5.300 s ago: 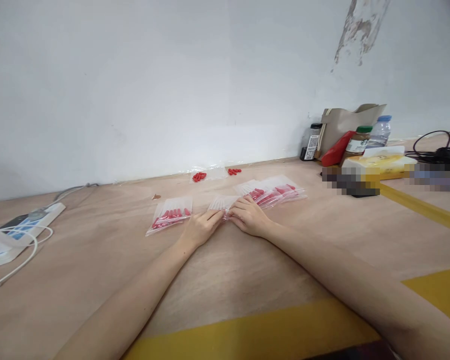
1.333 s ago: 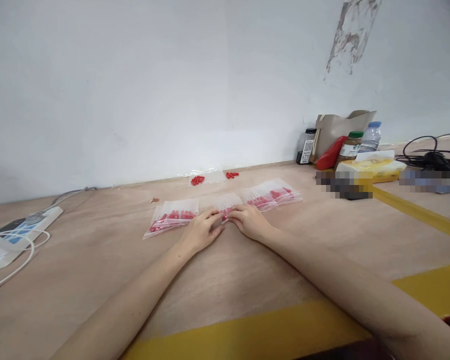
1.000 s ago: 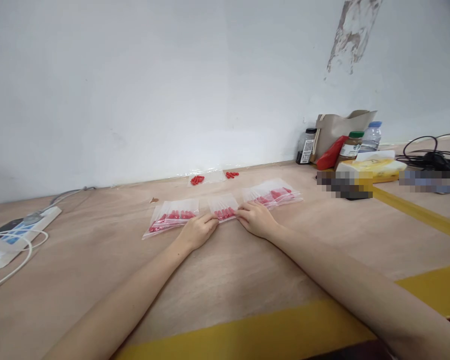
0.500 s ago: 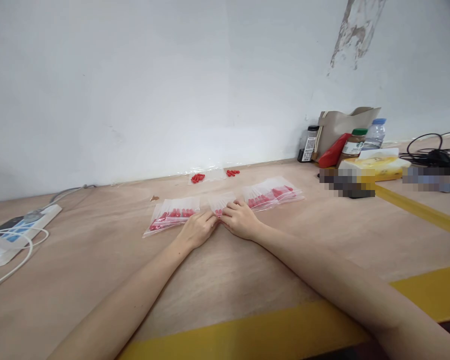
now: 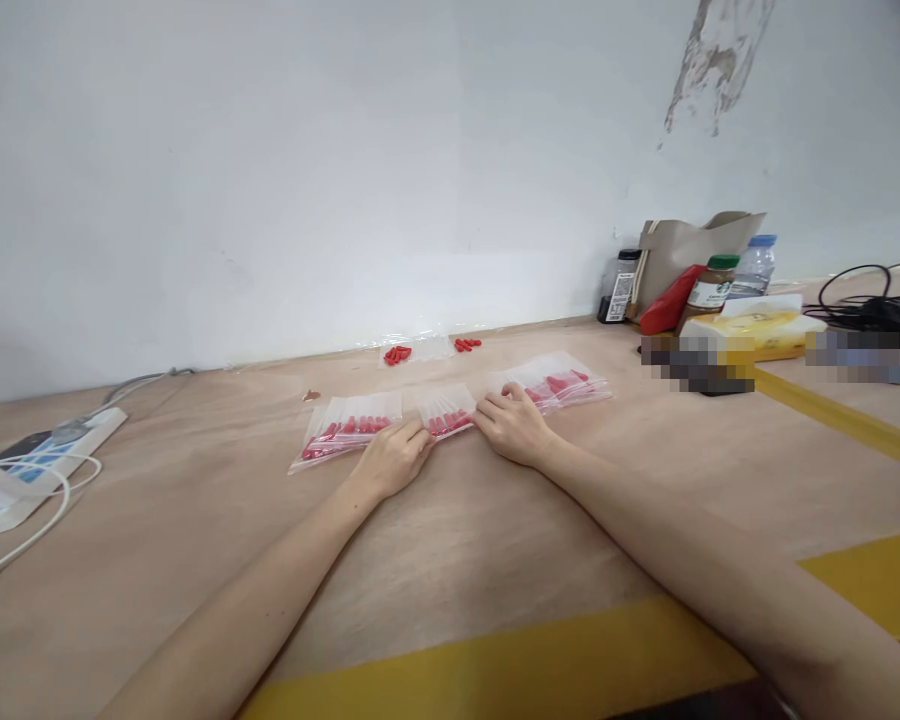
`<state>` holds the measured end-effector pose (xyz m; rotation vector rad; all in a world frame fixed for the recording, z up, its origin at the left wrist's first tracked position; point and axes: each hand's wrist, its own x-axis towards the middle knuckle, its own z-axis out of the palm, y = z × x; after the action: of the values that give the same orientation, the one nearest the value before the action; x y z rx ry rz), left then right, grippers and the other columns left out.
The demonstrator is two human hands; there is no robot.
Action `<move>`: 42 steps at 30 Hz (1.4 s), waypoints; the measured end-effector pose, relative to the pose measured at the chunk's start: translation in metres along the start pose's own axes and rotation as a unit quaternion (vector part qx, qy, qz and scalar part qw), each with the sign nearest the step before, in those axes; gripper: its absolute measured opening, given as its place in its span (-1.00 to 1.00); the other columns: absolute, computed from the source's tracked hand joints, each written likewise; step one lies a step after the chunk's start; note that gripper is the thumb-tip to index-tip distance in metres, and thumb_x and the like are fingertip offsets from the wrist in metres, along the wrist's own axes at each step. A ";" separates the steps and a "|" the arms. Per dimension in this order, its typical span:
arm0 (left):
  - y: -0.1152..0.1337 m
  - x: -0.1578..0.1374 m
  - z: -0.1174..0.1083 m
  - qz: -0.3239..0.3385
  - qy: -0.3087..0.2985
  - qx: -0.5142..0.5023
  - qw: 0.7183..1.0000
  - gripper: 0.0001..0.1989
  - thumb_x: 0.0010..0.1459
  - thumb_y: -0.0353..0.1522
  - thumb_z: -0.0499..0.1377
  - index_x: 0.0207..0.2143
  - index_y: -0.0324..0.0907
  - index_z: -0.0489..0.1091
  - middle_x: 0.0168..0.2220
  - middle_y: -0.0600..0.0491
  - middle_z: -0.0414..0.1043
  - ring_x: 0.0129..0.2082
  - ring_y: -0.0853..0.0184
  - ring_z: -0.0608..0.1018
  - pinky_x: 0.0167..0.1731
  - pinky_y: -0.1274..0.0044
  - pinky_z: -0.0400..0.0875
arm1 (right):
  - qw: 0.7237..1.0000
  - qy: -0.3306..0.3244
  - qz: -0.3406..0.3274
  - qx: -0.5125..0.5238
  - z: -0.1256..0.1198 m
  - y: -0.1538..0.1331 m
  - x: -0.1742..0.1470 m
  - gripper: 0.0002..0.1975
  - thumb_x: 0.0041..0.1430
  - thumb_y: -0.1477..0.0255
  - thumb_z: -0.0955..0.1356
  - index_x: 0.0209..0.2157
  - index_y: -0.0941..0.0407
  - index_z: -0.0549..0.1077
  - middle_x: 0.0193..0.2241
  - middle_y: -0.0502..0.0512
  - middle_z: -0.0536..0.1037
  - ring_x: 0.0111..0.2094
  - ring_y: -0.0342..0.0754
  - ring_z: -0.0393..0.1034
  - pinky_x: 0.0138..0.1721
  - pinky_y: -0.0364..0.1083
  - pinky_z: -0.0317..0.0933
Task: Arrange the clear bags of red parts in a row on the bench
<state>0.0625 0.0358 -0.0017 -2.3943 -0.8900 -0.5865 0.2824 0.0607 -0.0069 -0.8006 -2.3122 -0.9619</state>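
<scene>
The clear bag (image 5: 441, 400) lies on the worktop (image 5: 450, 540), red pieces (image 5: 450, 421) lined up along its near side. It should be light, limp and rather slippery (thin plastic creases easily), so the near edge, by the corners, looks the surest hold. There the left hand (image 5: 396, 458) pinches one corner and the right hand (image 5: 513, 426) the other, fingertips partly hidden. More filled bags lie leftward (image 5: 364, 408) and rightward (image 5: 555, 370).

From afar I saw the table (image 5: 435, 560) bearing bags (image 5: 445, 399) of red pieces (image 5: 450, 422) left of the tissue pack (image 5: 769, 333), black cables (image 5: 879, 316) right.
</scene>
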 end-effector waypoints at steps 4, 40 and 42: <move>-0.001 -0.003 0.001 -0.001 0.001 -0.010 1.000 -0.73 0.20 -0.38 -0.08 -0.48 -0.23 0.32 -0.51 0.03 0.33 -0.49 0.37 0.40 -0.45 0.54 0.31 | 1.000 -0.018 0.019 -0.009 0.000 0.009 -0.007 -0.76 0.13 0.58 0.17 -0.55 0.18 0.35 -0.52 0.06 0.39 -0.42 -0.12 0.14 -0.27 -0.03 -0.13; -0.033 0.005 -0.058 -0.078 -0.157 -0.061 0.983 -0.69 -0.02 -0.34 0.08 -0.16 -0.09 0.37 -0.06 -0.03 0.30 -0.09 0.20 0.39 -0.12 0.40 0.29 | 0.942 -0.176 0.145 0.247 -0.001 0.028 -0.021 -0.53 -0.07 0.65 0.16 -0.09 0.13 0.37 -0.12 0.13 0.39 -0.11 -0.06 0.26 -0.12 -0.10 0.15; -0.012 0.011 -0.044 -0.057 -0.093 -0.101 0.989 -0.72 0.05 -0.34 0.05 -0.16 -0.14 0.36 -0.08 -0.04 0.31 -0.12 0.25 0.40 -0.13 0.43 0.30 | 0.937 -0.153 0.128 0.286 0.001 0.022 -0.017 -0.52 -0.07 0.66 0.15 -0.08 0.13 0.36 -0.10 0.12 0.38 -0.10 -0.08 0.27 -0.12 -0.10 0.17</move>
<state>0.0529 0.0222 0.0424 -2.6266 -1.1006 -0.5224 0.3090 0.0686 -0.0091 -1.0056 -2.4666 -0.0287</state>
